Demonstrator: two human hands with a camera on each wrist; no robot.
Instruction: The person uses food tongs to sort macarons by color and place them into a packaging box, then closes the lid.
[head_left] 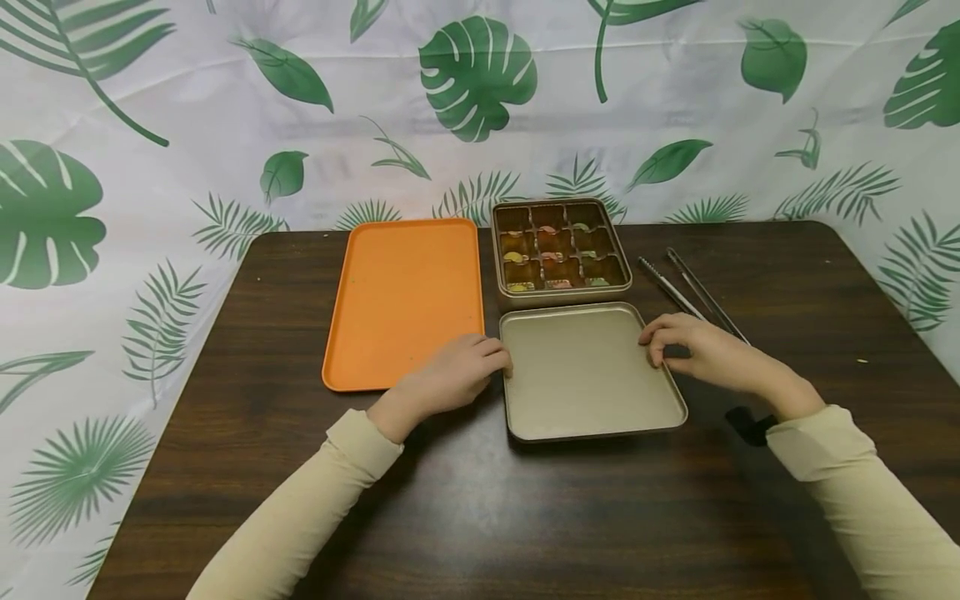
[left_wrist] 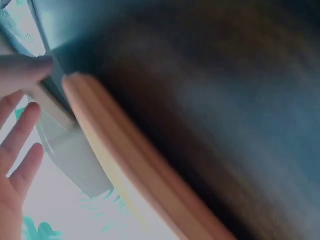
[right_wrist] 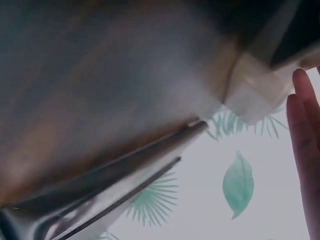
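Observation:
A square champagne-gold tin lid [head_left: 588, 375] lies in front of the matching square tin [head_left: 566, 296], its near edge casting a shadow on the table. My left hand [head_left: 457, 375] holds the lid's left edge with the fingers bent at the rim. At the opposite edge, my right hand [head_left: 701, 350] pinches the rim between thumb and fingers. Inside the tin, a brown divided insert [head_left: 532, 242] has several compartments with small colourful pieces in them. In the left wrist view, the left hand [left_wrist: 20, 145] reaches in at the left side; the right wrist view shows right-hand fingers [right_wrist: 302, 115].
An orange tray [head_left: 412, 300] lies left of the tin, close beside the left hand. Metal tongs [head_left: 697, 287] rest on the dark wooden table [head_left: 570, 525] just beyond the right hand. A leaf-patterned cloth [head_left: 360, 100] hangs behind the table.

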